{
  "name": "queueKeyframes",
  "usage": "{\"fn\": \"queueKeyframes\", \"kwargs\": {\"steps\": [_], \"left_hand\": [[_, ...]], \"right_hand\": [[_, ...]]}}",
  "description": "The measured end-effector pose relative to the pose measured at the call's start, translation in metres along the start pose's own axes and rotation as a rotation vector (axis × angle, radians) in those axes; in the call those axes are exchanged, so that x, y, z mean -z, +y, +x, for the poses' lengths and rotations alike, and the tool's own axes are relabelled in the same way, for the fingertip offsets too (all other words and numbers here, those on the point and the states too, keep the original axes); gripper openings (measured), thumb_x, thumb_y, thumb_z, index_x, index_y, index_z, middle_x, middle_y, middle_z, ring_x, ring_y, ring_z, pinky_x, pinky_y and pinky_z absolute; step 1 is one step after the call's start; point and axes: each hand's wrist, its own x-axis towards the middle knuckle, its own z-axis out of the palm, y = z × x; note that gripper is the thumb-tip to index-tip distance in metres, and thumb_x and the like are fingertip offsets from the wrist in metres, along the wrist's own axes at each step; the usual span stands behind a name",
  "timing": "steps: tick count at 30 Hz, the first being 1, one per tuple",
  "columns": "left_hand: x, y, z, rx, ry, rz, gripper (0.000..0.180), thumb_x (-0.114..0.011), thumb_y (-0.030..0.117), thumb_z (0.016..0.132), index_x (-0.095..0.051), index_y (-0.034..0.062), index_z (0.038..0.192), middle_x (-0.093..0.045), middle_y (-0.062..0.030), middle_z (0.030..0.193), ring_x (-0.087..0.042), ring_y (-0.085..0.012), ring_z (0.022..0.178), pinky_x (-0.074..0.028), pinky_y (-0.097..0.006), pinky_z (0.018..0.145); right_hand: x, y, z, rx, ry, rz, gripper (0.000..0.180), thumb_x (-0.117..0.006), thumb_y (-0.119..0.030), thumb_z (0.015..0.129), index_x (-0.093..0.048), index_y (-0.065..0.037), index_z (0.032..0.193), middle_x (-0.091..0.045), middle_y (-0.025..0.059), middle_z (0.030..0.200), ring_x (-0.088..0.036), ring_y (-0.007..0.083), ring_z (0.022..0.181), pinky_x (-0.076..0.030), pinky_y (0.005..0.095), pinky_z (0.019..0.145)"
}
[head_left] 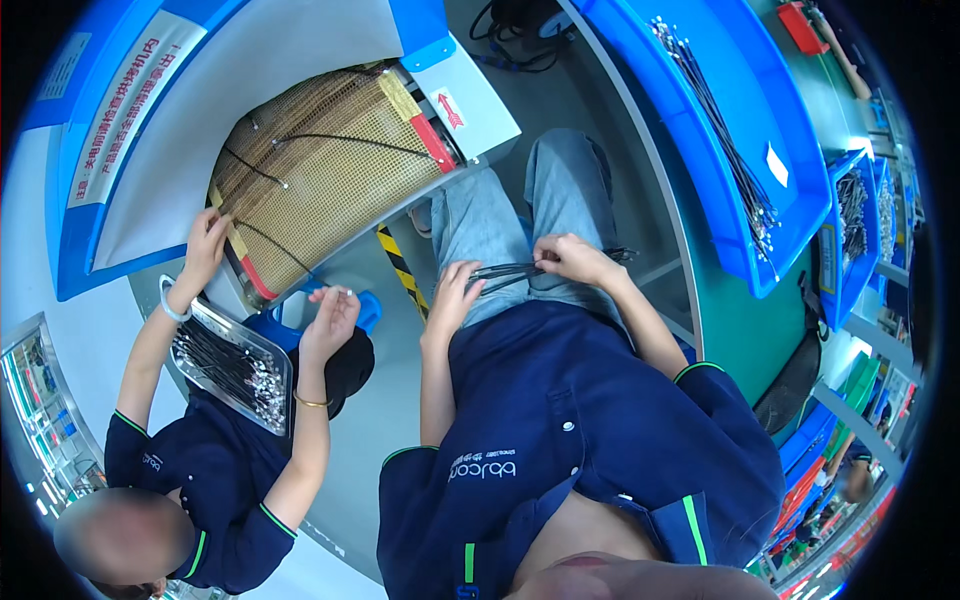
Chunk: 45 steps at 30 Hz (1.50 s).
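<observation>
Black cable bundle (508,271): grasped by left hand (456,292) and right hand (572,259). Large blue tray (745,85): long dark cables (722,140) contained. Metal tray (266,343): silver-ended cables (228,362) contained.

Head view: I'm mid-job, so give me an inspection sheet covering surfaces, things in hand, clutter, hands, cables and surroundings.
Surfaces: green tabletop at right, bearing a blue tray; tan mesh belt at upper left.
Things in hand: black cable bundle, held over the lap; contact with the lap unclear.
Clutter: white slip in the blue tray.
Hands: left hand grips the bundle; right hand pinches it farther right.
Cables: at least three separate black cables on the belt; more cables in the blue tray; dark cords at the top, partly cut off.
Surroundings: co-worker at left, one hand at the belt's edge, with a metal tray of cables; yellow-and-black floor stripe.
</observation>
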Motion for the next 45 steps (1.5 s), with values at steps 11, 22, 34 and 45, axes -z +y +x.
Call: {"fn": "queueKeyframes", "kwargs": {"steps": [11,22,34,45], "left_hand": [[0.015,0.019,0.007,0.044,-0.048,0.013,0.017,-0.057,0.013,0.090,-0.066,0.0025,0.099,-0.058,-0.0133,0.087,-0.057,-0.0309,0.085,-0.046,-0.039,0.077],[0.022,0.035,0.015,0.077,-0.056,-0.135,0.016,-0.061,0.012,0.087,-0.066,0.0009,0.097,-0.064,-0.0143,0.085,-0.063,-0.0283,0.074,-0.049,-0.035,0.068],[0.028,0.058,0.023,-0.020,-0.007,-0.059,0.012,-0.067,0.009,0.082,-0.065,0.0005,0.091,-0.064,-0.0121,0.081,-0.063,-0.0250,0.071,-0.049,-0.034,0.064],[0.022,0.053,0.025,-0.168,0.175,0.001,0.014,-0.071,0.006,0.078,-0.065,0.0025,0.090,-0.064,-0.0087,0.082,-0.063,-0.0244,0.076,-0.049,-0.034,0.066]], "right_hand": [[0.007,-0.025,0.002,0.117,0.072,0.031,0.017,-0.064,-0.010,0.080,-0.063,-0.005,0.096,-0.066,0.0121,0.089,-0.064,0.0305,0.083,-0.049,0.0386,0.073],[0.004,-0.032,0.011,0.276,0.182,-0.078,0.014,-0.067,-0.017,0.079,-0.070,-0.008,0.089,-0.066,0.0081,0.087,-0.064,0.0287,0.078,-0.051,0.0381,0.069],[-0.004,-0.040,0.017,0.326,0.131,0.000,0.013,-0.067,-0.016,0.080,-0.068,-0.006,0.088,-0.066,0.0079,0.088,-0.064,0.0299,0.080,-0.050,0.0380,0.068],[0.001,-0.049,0.018,0.272,0.162,0.053,0.014,-0.068,-0.015,0.079,-0.070,-0.006,0.089,-0.066,0.0086,0.088,-0.063,0.0296,0.082,-0.050,0.0376,0.071]]}}
